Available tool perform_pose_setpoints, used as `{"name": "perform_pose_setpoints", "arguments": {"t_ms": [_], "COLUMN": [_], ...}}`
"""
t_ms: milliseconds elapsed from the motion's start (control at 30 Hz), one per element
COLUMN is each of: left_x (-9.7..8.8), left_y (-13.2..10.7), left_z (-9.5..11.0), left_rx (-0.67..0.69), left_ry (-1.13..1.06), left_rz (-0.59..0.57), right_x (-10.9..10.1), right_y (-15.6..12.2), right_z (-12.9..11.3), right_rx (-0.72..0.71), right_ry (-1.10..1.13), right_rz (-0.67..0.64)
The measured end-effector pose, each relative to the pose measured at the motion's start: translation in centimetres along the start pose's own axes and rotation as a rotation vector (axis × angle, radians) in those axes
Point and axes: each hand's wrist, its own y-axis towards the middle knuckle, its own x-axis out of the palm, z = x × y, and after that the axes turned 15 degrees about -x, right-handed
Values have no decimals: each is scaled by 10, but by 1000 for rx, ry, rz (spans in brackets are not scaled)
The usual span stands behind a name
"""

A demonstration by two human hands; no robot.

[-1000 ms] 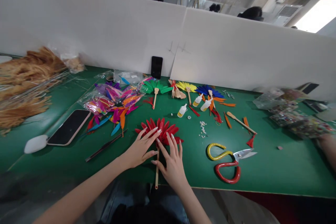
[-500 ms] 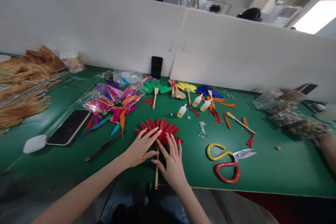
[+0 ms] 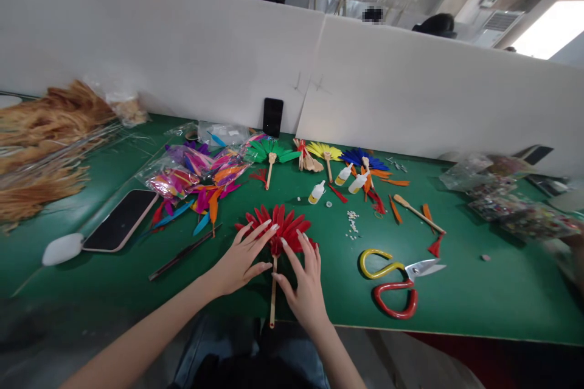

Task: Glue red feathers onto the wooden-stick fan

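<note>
A red feather fan (image 3: 279, 223) with a thin wooden handle (image 3: 273, 301) lies at the front of the green table, its handle reaching over the near edge. My left hand (image 3: 241, 262) rests on the fan's left feathers, fingers stretched out. On the right feathers lies my right hand (image 3: 305, 279), its fingers spread too, with the thumb beside the handle. Both hands partly cover the feathers. Beyond the fan stand several small glue bottles (image 3: 316, 192). Scissors (image 3: 396, 279) with one yellow and one red handle lie to the right.
Behind are a green fan (image 3: 272, 152), a yellow fan (image 3: 325, 151) and a blue fan (image 3: 365, 158). Loose feathers in plastic (image 3: 196, 170), a phone (image 3: 121, 222) and tweezers (image 3: 182, 253) lie left. White beads (image 3: 352, 225) are scattered centre right. A white partition (image 3: 182, 55) stands behind.
My right hand has shifted slightly right, away from the fan's middle, uncovering more of the handle's top. My left hand has moved only a little. At the far right, another person's hand has moved.
</note>
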Motion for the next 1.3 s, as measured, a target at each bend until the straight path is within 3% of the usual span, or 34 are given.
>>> {"name": "perform_pose_setpoints", "arguments": {"t_ms": [167, 467, 900, 1300], "left_x": [3, 11, 10, 4], "left_y": [-14, -21, -18, -13], "left_z": [8, 16, 12, 11], "left_rx": [27, 62, 90, 63], "left_ry": [31, 95, 154, 55], "left_rz": [-27, 7, 34, -32], "right_x": [-1, 3, 7, 8], "right_y": [-10, -15, -14, -14], "right_z": [2, 1, 7, 6], "right_rx": [96, 140, 160, 168], "right_ry": [45, 41, 108, 109], "right_rz": [124, 115, 157, 162]}}
